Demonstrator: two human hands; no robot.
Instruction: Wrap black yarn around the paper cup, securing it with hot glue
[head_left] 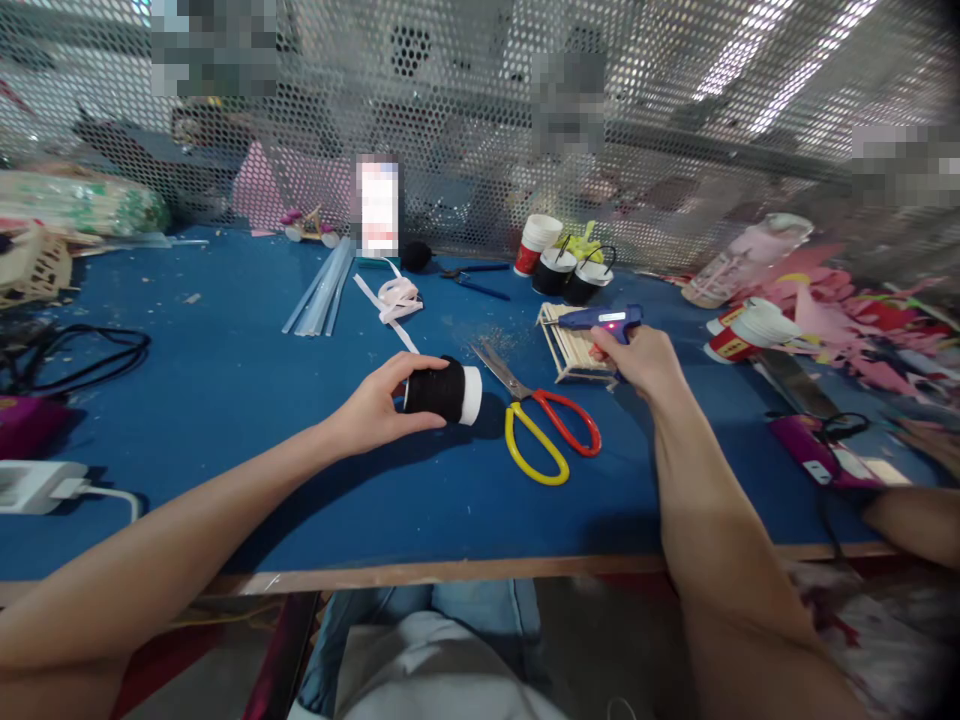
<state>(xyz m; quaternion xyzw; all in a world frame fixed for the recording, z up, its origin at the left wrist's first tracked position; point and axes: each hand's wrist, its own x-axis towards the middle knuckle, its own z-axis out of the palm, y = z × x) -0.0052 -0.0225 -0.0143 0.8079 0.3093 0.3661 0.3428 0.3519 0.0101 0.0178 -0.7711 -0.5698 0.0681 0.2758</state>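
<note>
— Well, how many things were held, and by which hand?

— Two. A black-wrapped cup [445, 390], lying on its side on the blue table [225, 370] with its white rim turned right, was gripped by the left hand [375, 405], thumb on the near side and fingers curled over the top. A blue glue gun [600, 320] was clasped by the right hand [637, 358], fingers wrapped round the handle, nozzle pointed left over a small frame of wooden sticks [574, 348].

— What else was counted?

— One pair of scissors [544, 420], with one yellow and one red handle, was seen just right of the cup. Two more black-wrapped cups [570, 275] were stood at the back, beside one red-and-white paper cup [536, 243]. A bundle of clear glue sticks [322, 285] was laid to the left, near one coil of pale ribbon [397, 298]. One stack of paper cups [746, 330] was lying at the right. One pair of blue-handled pliers [472, 275] was noted by the mesh.

— Could any writing be read?

— None; lettering on the red cups was too small to be made out.
</note>
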